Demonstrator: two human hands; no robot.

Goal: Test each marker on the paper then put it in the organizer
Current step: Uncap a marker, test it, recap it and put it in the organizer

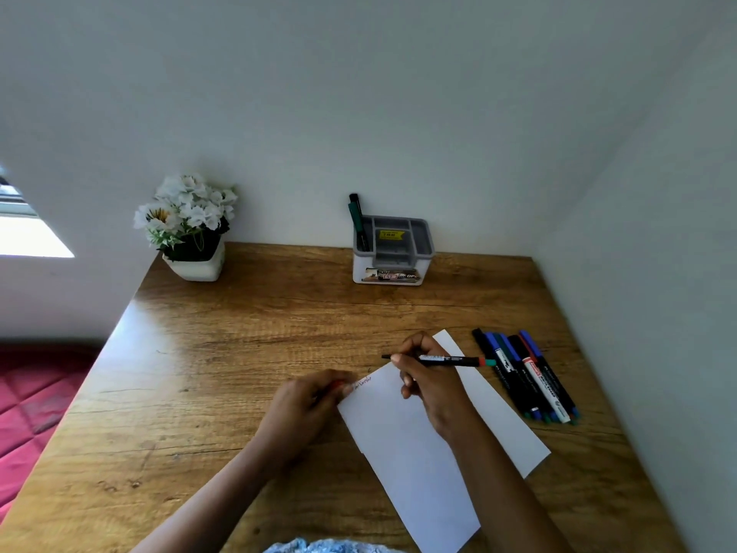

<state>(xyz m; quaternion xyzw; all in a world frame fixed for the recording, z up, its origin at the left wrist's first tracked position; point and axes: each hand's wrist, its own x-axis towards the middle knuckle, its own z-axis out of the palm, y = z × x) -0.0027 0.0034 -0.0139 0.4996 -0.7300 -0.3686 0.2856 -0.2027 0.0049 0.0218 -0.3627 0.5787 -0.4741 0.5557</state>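
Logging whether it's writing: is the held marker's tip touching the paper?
Apart: head view shows the marker tip over bare table, past the paper corner.

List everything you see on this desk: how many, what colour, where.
table: one, brown wood, under everything
paper: white, one or two overlapping sheets, front centre
loose markers: about seven, mostly black barrels, right of paper
organizer: one, grey and white, back centre
stored markers: two, black and green, organizer's left compartment
flower pot: one, white, back left
held marker: one, black, right hand grips it
red piece: one, probably a cap, in left hand
left hand: at paper's left corner
right hand: above paper
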